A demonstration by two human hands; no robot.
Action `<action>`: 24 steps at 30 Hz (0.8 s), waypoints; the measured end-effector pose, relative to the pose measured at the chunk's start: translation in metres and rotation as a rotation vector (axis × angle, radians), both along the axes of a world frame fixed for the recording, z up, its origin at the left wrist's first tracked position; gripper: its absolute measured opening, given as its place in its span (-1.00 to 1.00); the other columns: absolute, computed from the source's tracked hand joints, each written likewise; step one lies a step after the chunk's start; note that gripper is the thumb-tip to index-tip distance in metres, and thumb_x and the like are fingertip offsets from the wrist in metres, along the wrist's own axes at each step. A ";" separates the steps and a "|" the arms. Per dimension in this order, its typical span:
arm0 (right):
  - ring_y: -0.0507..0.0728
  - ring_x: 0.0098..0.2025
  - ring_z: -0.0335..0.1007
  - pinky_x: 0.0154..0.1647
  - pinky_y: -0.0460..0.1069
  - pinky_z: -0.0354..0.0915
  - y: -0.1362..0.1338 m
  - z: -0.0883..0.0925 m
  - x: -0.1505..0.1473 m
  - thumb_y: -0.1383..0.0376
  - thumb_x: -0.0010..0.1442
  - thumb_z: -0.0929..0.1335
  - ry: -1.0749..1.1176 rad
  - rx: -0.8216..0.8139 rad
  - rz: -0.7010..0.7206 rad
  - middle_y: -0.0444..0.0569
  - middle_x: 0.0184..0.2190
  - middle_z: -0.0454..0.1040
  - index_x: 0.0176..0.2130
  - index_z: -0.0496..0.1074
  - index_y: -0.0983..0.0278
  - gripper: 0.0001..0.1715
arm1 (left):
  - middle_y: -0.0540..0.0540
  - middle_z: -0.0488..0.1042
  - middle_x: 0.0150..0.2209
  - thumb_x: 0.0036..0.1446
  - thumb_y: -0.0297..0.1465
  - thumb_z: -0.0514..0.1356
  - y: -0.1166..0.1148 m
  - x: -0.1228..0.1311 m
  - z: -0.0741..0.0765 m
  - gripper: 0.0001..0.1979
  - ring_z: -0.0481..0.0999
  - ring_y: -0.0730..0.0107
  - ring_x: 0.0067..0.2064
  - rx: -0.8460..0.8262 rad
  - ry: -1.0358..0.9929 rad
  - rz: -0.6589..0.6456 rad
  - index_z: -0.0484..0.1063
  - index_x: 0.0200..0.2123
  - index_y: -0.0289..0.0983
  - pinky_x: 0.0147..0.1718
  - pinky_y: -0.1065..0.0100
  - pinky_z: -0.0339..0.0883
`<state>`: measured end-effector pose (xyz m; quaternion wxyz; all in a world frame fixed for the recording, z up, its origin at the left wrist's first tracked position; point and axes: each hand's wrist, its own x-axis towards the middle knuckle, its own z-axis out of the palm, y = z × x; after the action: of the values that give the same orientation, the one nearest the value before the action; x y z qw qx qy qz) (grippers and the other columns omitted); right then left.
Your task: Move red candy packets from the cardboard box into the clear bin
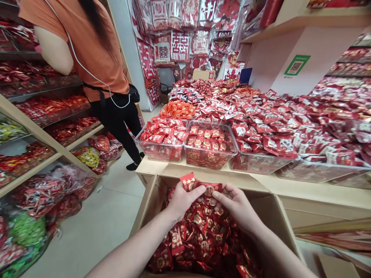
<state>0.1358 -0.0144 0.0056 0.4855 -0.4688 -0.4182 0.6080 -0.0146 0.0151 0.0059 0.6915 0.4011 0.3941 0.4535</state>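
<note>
Over an open cardboard box, both my hands hold small red candy packets with gold print. My left hand is closed on a wrapped candy that sticks up above its fingers. Between thumb and fingers, my right hand pinches another wrapped candy, whose left end meets my left thumb. Many loose candies of the same look fill the box beneath. Just beyond, a clear plastic bin holds similar candies standing in neat rows.
Left of that bin is another clear bin of red packets; more full bins run right along the wooden counter. A person in an orange shirt stands by the left shelves. Bagged candy lies on the floor.
</note>
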 end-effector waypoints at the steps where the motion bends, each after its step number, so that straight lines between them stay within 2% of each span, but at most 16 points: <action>1: -0.04 -0.57 0.27 -0.55 -0.12 0.25 0.002 0.001 0.000 0.21 -0.07 0.38 -0.027 0.020 -0.013 -0.13 -0.59 0.37 -0.37 0.31 0.33 -0.73 | 0.00 0.43 -0.51 -0.19 -0.39 0.28 0.000 -0.001 0.000 -0.78 0.37 0.53 -0.52 0.022 0.038 -0.017 0.40 -0.40 -0.34 -0.57 0.51 0.27; 5: -0.08 -0.56 0.20 -0.53 -0.14 0.20 0.000 0.001 -0.013 0.24 -0.07 0.38 0.093 0.013 -0.100 -0.15 -0.51 0.36 -0.35 0.32 0.30 -0.74 | 0.00 0.42 -0.52 -0.13 -0.36 0.24 -0.002 -0.003 0.000 -0.83 0.36 0.53 -0.49 0.046 0.048 0.008 0.40 -0.44 -0.34 -0.52 0.49 0.27; 7: -0.09 -0.56 0.19 -0.52 -0.13 0.19 -0.001 0.004 -0.021 0.21 -0.02 0.35 0.119 0.012 -0.056 -0.13 -0.48 0.35 -0.35 0.32 0.30 -0.77 | 0.00 0.42 -0.51 -0.11 -0.36 0.23 -0.003 -0.002 0.000 -0.84 0.37 0.52 -0.48 0.026 -0.003 0.069 0.38 -0.46 -0.34 -0.46 0.45 0.29; 10: -0.06 -0.55 0.22 -0.50 -0.12 0.20 0.018 0.023 -0.019 0.18 0.01 0.32 -0.074 0.147 -0.068 -0.13 -0.53 0.35 -0.36 0.33 0.31 -0.77 | 0.01 0.39 -0.52 -0.08 -0.35 0.21 -0.004 -0.002 0.002 -0.83 0.38 0.50 -0.49 -0.029 -0.068 0.078 0.35 -0.41 -0.32 -0.49 0.44 0.29; 13: -0.03 -0.53 0.26 -0.48 -0.11 0.22 0.074 0.051 0.001 0.15 -0.02 0.33 -0.359 0.341 -0.221 -0.13 -0.56 0.35 -0.37 0.32 0.30 -0.74 | 0.02 0.35 -0.52 -0.04 -0.32 0.17 -0.004 -0.005 0.006 -0.84 0.37 0.51 -0.51 -0.072 -0.104 0.054 0.32 -0.42 -0.32 -0.56 0.46 0.25; 15: -0.02 -0.52 0.28 -0.52 -0.12 0.24 0.125 0.064 0.015 0.15 -0.03 0.33 -0.503 0.327 -0.307 -0.10 -0.52 0.38 -0.33 0.29 0.30 -0.71 | 0.02 0.35 -0.52 -0.04 -0.33 0.16 -0.004 -0.006 0.008 -0.84 0.36 0.52 -0.52 -0.077 -0.093 0.033 0.31 -0.44 -0.32 -0.57 0.46 0.24; 16: -0.02 -0.54 0.28 -0.54 -0.12 0.23 0.151 0.067 0.020 0.17 -0.05 0.34 -0.614 0.259 -0.325 -0.11 -0.53 0.38 -0.35 0.29 0.30 -0.71 | 0.02 0.34 -0.53 -0.04 -0.33 0.16 -0.004 -0.006 0.008 -0.84 0.35 0.52 -0.53 -0.072 -0.074 0.023 0.31 -0.44 -0.33 -0.57 0.46 0.24; 18: -0.01 -0.59 0.25 -0.60 -0.12 0.21 0.196 0.065 0.026 0.25 -0.14 0.39 -0.716 0.196 -0.331 -0.12 -0.63 0.34 -0.47 0.30 0.33 -0.76 | 0.03 0.35 -0.57 -0.06 -0.33 0.17 -0.004 -0.007 0.006 -0.82 0.34 0.53 -0.55 -0.063 -0.034 0.015 0.30 -0.42 -0.34 -0.58 0.46 0.22; 20: 0.00 -0.65 0.22 -0.64 -0.12 0.17 0.229 0.058 0.025 0.32 -0.23 0.43 -0.779 0.162 -0.314 -0.16 -0.75 0.26 -0.61 0.28 0.33 -0.77 | 0.04 0.35 -0.59 -0.08 -0.31 0.19 -0.003 -0.007 0.002 -0.78 0.34 0.52 -0.56 -0.074 -0.002 0.023 0.29 -0.39 -0.34 -0.59 0.47 0.21; 24: 0.01 -0.68 0.23 -0.66 -0.11 0.17 0.259 0.040 0.015 0.33 -0.25 0.43 -0.858 0.137 -0.270 -0.17 -0.83 0.19 -0.70 0.25 0.30 -0.74 | 0.06 0.33 -0.63 -0.16 -0.25 0.22 -0.002 -0.007 -0.004 -0.69 0.33 0.51 -0.59 -0.105 0.035 0.021 0.27 -0.38 -0.33 -0.63 0.47 0.19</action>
<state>0.1509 0.2444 0.0456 0.3734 -0.6954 -0.5558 0.2609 -0.0213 0.0127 0.0022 0.6996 0.3680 0.4338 0.4324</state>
